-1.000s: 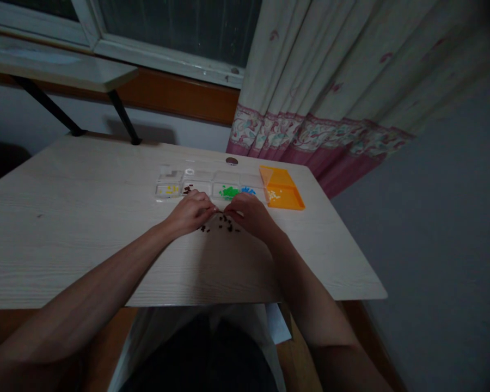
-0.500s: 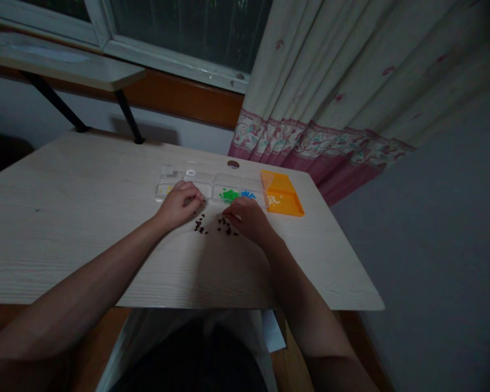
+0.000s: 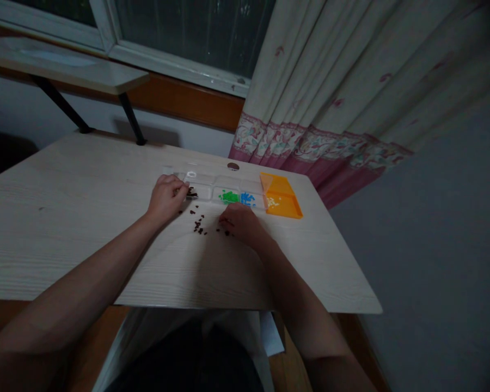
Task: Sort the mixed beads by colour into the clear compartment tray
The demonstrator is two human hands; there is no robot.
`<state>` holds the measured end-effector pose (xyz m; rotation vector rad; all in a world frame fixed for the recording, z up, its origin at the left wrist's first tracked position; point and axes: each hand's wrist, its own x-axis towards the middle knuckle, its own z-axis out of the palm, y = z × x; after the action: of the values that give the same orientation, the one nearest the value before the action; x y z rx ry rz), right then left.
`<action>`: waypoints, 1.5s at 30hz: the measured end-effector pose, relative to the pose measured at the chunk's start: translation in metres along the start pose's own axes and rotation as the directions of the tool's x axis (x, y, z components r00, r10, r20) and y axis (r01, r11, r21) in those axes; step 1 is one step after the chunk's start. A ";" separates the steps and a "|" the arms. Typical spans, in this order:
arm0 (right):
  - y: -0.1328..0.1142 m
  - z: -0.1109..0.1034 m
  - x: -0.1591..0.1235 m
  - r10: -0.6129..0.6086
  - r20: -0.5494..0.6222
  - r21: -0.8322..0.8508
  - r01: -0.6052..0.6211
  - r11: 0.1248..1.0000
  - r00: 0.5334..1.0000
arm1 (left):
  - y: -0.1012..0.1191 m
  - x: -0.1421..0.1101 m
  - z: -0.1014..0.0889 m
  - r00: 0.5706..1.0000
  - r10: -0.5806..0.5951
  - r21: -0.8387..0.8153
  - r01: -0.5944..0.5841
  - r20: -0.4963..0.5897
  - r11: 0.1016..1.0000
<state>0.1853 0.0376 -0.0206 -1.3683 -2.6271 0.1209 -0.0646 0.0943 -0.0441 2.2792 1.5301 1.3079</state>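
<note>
Several small dark brown pieces (image 3: 198, 224) lie scattered on the table between my hands. My left hand (image 3: 166, 197) is at the left end of clear plastic boxes (image 3: 204, 199), its fingers curled together; what they hold, if anything, is hidden. Beside its fingertips, more dark pieces (image 3: 192, 193) lie in a clear compartment. My right hand (image 3: 243, 222) rests low over the table with its fingers bent down among loose dark pieces, and its grip is too dim to make out. Green pieces (image 3: 229, 197) and blue pieces (image 3: 247, 200) fill neighbouring compartments just beyond it.
An open orange box (image 3: 289, 206) holding white pieces (image 3: 273, 202) stands at the right end of the row. Behind are a round hole (image 3: 233, 166) in the tabletop, a curtain (image 3: 310, 136) and a window. A raised shelf (image 3: 106, 81) on black legs is at the back left.
My left hand has moved left, uncovering dark pieces in the clear compartment. My right hand has come slightly nearer to me, over the right-hand dark pieces, and more blue pieces show.
</note>
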 end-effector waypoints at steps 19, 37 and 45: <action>0.004 0.005 -0.003 0.254 -0.308 0.251 -0.179 0.951 0.917 | 0.000 -0.002 0.000 0.999 -0.039 0.049 0.038 0.018 0.998; -0.018 0.002 -0.002 0.143 -0.441 0.248 -0.032 0.968 0.886 | 0.053 -0.018 0.011 0.881 -0.056 -0.606 0.369 0.470 0.705; -0.010 0.002 -0.001 0.111 -0.369 0.209 -0.034 0.977 0.923 | 0.045 -0.012 0.011 0.905 -0.244 -0.689 0.425 0.349 0.587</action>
<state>0.1773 0.0307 -0.0217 -1.2743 -2.1827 0.1125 -0.0268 0.0665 -0.0348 1.4403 0.9786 1.2051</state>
